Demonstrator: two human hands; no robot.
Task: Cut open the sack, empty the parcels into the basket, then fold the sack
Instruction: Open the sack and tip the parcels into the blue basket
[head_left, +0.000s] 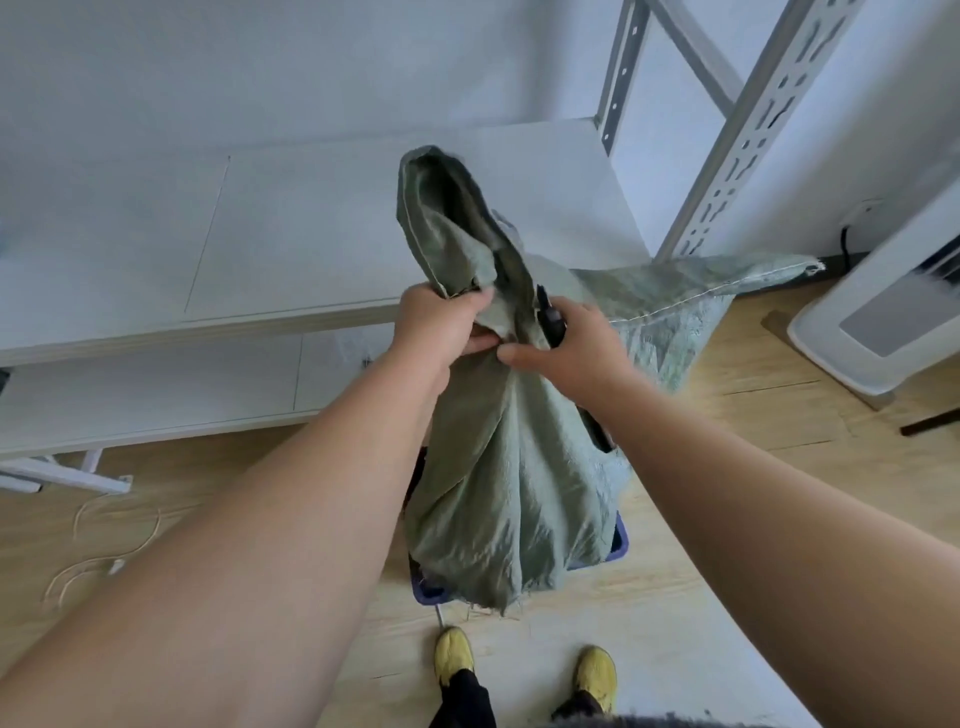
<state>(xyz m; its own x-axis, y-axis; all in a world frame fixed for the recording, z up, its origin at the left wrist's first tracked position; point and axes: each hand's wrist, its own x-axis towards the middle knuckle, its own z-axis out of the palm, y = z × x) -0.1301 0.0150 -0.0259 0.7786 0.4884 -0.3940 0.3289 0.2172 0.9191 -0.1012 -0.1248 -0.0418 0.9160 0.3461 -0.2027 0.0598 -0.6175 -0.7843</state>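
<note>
Nearest us, our two yellow shoes (524, 667) stand on the wood floor (753, 519), just this side of the basket (621, 540). The basket is blue and sits on the floor straight ahead of the shoes; only its rim corners show, and we cannot tell what lies in it, since the sack (509, 467) hangs over it and covers it. The sack is green woven cloth, gathered at its middle, its frayed lower edge hanging at the basket's near rim. Above the basket our left hand (441, 332) grips a bunch of sack cloth, fingers curled into it. Our right hand (571, 348) is just beside it, thumbs almost touching, fingers wrapped round a black tool (548, 317) pressed against the sack; what kind of tool we cannot tell. The sack's upper end rises past the hands with its mouth open. A second sack (691, 306) lies on the floor beyond the basket, to the right. Left of the basket stands a white shelf (208, 249), and beyond it grey metal uprights (753, 130) against the wall.
</note>
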